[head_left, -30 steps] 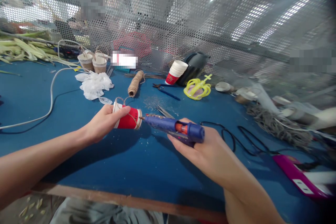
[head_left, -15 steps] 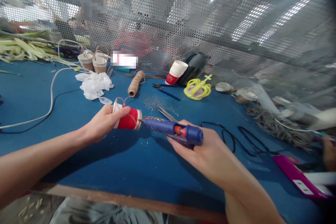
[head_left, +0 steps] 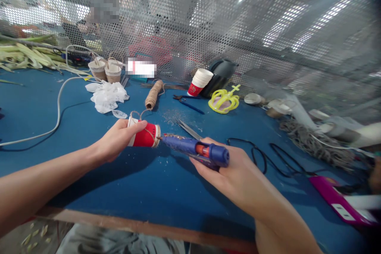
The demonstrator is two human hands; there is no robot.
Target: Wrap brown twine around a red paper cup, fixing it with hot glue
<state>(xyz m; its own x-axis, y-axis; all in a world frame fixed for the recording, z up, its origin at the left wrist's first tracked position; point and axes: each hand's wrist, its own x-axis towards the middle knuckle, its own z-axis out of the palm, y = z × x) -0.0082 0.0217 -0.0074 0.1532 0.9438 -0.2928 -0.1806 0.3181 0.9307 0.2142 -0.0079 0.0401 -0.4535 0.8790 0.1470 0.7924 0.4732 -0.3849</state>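
Note:
My left hand [head_left: 120, 139] is closed around a red and white paper cup [head_left: 143, 137] tipped on its side, its base facing right. Twine runs along the cup and loops up past its left end. In my right hand [head_left: 226, 166] is a blue glue gun [head_left: 193, 149], gripped by its handle, with an orange-red part showing in its body. The gun's nozzle meets the rim of the cup's base; whether it touches is too fine to tell. Behind the gun lie scissors [head_left: 189, 129], their handles hidden.
Around the blue table [head_left: 166, 194] are a twine roll [head_left: 154, 95], blue-handled pliers [head_left: 190, 104], stacked paper cups [head_left: 200, 81], a yellow crown-shaped piece [head_left: 224, 101], crumpled white lace [head_left: 108, 96] and two twine-handled cups [head_left: 105, 71]. A black cord [head_left: 276, 158] and magenta object [head_left: 336, 198] lie right.
The glue gun has shifted very slightly left and down along the cup's base. The left hand and cup hold almost the same position. A hand at the far right edge has moved slightly.

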